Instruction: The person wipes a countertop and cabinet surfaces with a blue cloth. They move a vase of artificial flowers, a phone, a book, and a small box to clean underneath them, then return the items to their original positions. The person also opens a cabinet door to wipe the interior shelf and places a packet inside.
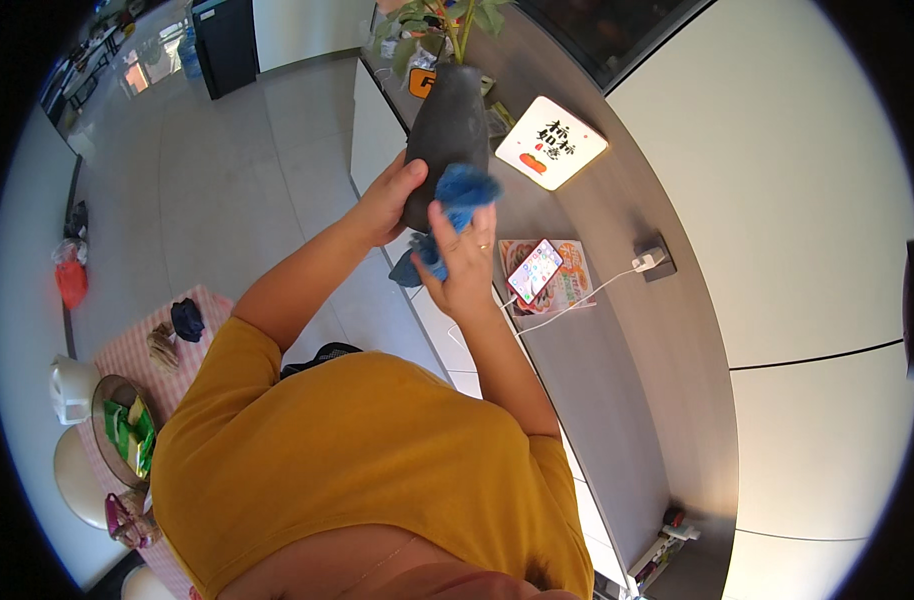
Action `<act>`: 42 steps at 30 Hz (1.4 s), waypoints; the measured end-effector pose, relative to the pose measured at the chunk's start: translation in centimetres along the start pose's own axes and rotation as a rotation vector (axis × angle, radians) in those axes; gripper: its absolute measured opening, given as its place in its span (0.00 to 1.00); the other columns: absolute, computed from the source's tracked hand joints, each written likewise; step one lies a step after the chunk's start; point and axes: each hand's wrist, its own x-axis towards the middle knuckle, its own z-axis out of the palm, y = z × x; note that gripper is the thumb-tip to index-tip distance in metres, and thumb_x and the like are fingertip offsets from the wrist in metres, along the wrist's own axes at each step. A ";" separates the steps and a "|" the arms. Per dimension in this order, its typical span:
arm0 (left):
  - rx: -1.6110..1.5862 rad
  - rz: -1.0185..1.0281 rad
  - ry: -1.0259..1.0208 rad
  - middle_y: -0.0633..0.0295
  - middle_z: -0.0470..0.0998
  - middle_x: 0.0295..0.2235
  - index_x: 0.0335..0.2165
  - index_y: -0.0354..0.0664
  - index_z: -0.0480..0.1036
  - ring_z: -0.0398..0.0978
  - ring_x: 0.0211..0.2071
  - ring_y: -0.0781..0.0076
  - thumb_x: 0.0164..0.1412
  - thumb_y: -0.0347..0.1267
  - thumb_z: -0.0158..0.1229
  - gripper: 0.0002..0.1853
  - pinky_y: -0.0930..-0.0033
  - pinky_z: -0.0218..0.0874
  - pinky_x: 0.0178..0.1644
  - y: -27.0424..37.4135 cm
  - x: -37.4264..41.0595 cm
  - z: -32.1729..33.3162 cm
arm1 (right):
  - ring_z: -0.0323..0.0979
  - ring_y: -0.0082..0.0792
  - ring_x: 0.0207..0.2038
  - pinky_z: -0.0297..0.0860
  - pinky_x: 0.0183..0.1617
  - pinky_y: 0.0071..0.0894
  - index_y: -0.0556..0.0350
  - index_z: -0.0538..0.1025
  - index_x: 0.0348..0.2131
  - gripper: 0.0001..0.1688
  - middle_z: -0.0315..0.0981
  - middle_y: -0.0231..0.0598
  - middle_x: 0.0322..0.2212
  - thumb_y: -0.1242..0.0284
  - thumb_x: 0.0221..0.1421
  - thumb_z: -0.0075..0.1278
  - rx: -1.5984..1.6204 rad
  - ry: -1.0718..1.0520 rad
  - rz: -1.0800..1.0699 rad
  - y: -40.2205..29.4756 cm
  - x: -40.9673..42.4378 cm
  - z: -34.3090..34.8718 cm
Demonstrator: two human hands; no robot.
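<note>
A dark grey vase (pixel 448 112) with green leafy stems (pixel 457 30) in its mouth is held up in front of me, tilted, near the edge of the counter. My left hand (pixel 389 196) grips its lower side, the thumb lying on the surface. In my right hand (pixel 464 255) is a blue cloth (pixel 468 187); it lies against the vase's near side, and part of it hangs below between hand and vase. The fingers of my right hand are partly spread over the cloth. The vase's base is partly hidden by the hand and cloth.
The grey-brown counter (pixel 599 375) carries a lit square sign (pixel 551 142), a phone (pixel 535 271) on a printed booklet (pixel 577 289), and a white cable (pixel 577 304) running to a plugged-in charger (pixel 648 259). Behind me, a checked-cloth table (pixel 138 337) holds a bowl (pixel 101 442) of green packets.
</note>
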 end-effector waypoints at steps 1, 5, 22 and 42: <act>0.015 0.018 -0.002 0.56 0.71 0.49 0.54 0.38 0.62 0.72 0.48 0.66 0.54 0.60 0.52 0.41 0.64 0.63 0.54 0.1 0.1 0.1 | 0.49 0.66 0.60 0.41 0.63 0.63 0.52 0.68 0.54 0.42 0.64 0.56 0.51 0.76 0.35 0.61 0.081 0.049 0.032 0.1 0.5 -0.1; -0.013 0.034 -0.020 0.55 0.70 0.51 0.55 0.37 0.59 0.70 0.50 0.65 0.54 0.59 0.53 0.43 0.63 0.61 0.56 0.0 0.7 -0.5 | 0.60 0.48 0.57 0.52 0.62 0.42 0.66 0.63 0.56 0.28 0.63 0.54 0.53 0.73 0.58 0.47 0.369 0.318 0.266 1.4 0.6 0.6; 0.050 0.033 -0.175 0.59 0.62 0.56 0.61 0.40 0.49 0.61 0.56 0.68 0.52 0.50 0.60 0.46 0.64 0.54 0.59 -1.6 -0.5 -0.5 | 0.62 0.65 0.51 0.61 0.54 0.46 0.60 0.54 0.61 0.46 0.59 0.68 0.51 0.73 0.48 0.58 0.189 0.118 0.201 1.3 4.5 -3.3; 0.209 0.147 0.001 0.54 0.62 0.54 0.60 0.36 0.50 0.61 0.56 0.66 0.46 0.55 0.66 0.54 0.64 0.53 0.59 -1.2 0.5 0.7 | 0.54 0.38 0.60 0.53 0.62 0.41 0.42 0.52 0.63 0.36 0.51 0.34 0.61 0.47 0.64 0.30 1.548 0.660 0.715 0.7 -1.4 -0.8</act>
